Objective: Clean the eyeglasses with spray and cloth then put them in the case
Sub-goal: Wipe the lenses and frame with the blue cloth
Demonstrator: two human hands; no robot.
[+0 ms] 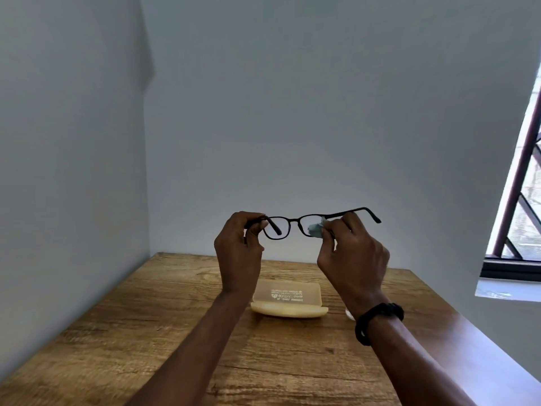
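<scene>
Wood surface (146, 332) holds the case (288, 298). Left hand (238, 253) fingers grip the eyeglasses (294, 220), right hand (354, 253) fingers pinch cloth (315, 229) on a lens.

Cloth (314, 230) mostly inside right hand (354, 250)

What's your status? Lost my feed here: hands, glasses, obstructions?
Left hand grips eyeglasses by one end. Right hand pinches cloth against a lens. Case on table, nothing blocking.
</scene>
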